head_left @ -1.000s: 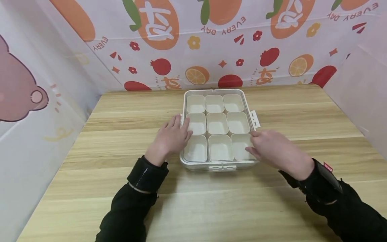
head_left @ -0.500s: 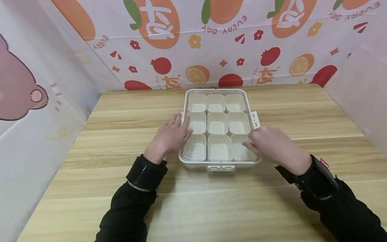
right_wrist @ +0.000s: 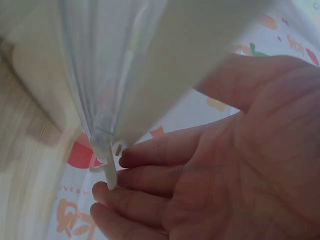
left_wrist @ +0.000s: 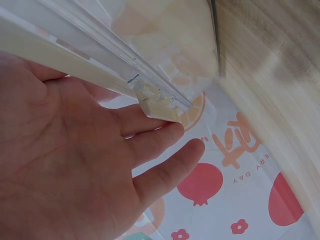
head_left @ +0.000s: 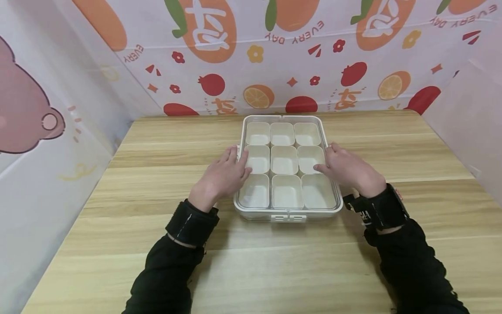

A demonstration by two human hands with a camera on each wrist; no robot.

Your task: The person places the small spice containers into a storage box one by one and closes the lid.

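A clear-sided storage box point(head_left: 288, 213) with several cream square cups point(head_left: 284, 160) in it lies on the table, under what looks like a clear lid with a pale rim. My left hand point(head_left: 221, 176) rests at its left edge, thumb over the top. In the left wrist view, the extended fingers touch a cream side latch point(left_wrist: 160, 110) that sticks outward. My right hand point(head_left: 351, 170) is at the right edge, with its thumb over the top. In the right wrist view, its nearly straight fingers reach the right latch point(right_wrist: 110, 170), which also stands out from the wall.
A white front latch point(head_left: 288, 218) sits on the box's near side. The wood-grain table point(head_left: 274, 270) extends around the box. Behind it hangs a fruit-print cloth point(head_left: 290, 56), and a pale cloth with a pink cartoon figure point(head_left: 23, 100) hangs at the left.
My right hand has moved from the box's near right corner up along the right edge to the side latch. My left hand has stayed at the left edge.
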